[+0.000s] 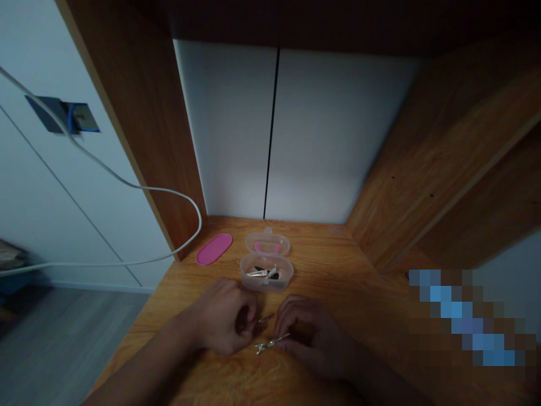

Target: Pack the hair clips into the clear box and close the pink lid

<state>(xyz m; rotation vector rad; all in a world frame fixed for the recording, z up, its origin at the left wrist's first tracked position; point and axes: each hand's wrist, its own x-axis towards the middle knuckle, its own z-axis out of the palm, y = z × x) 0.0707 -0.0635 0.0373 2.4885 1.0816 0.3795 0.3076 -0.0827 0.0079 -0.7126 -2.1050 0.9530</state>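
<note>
Bare forearms (143, 361) reached across a wooden desk (338, 265), the left hand (222, 316) curled, its fingers (249, 310) closed on a silver hair clip (264, 320). Fingers (284, 330) of the right hand (313, 332) touched a second clip (270, 342), grip unclear. More clips (260, 273) lay in a clear plastic box (266, 283) beside a pink lid (214, 248).

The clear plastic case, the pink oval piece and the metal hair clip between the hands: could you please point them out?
Clear plastic case (266, 285), head view, front wall.
Pink oval piece (214, 249), head view, top face.
Metal hair clip (270, 342), head view, middle.
</note>
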